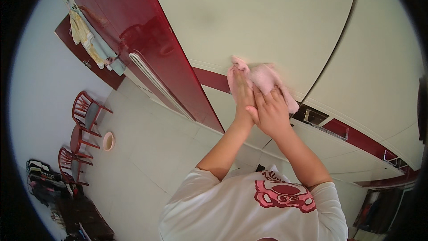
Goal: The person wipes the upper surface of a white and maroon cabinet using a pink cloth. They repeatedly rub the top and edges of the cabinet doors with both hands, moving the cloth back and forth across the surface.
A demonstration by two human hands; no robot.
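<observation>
A pink cloth (pixel 266 76) lies bunched against a cream wardrobe door (pixel 267 18), over its dark red band (pixel 211 78). My left hand (pixel 243 93) holds the cloth against the door, its fingers stretched along the cloth's left part. Close beside it, my right hand (pixel 271 109) presses on the cloth's lower right part, with its fingertips partly hidden by a fold. The two hands touch near the thumbs. Part of the cloth hangs down beside my right hand.
Dark handle recesses (pixel 312 115) sit right of the cloth. A glossy red panel (pixel 133 31) with a white handle (pixel 156 85) stands at left. Beyond are red wooden chairs (pixel 87 111), a pale bucket (pixel 109 141), hanging clothes (pixel 82 31) and a tiled floor (pixel 142 151).
</observation>
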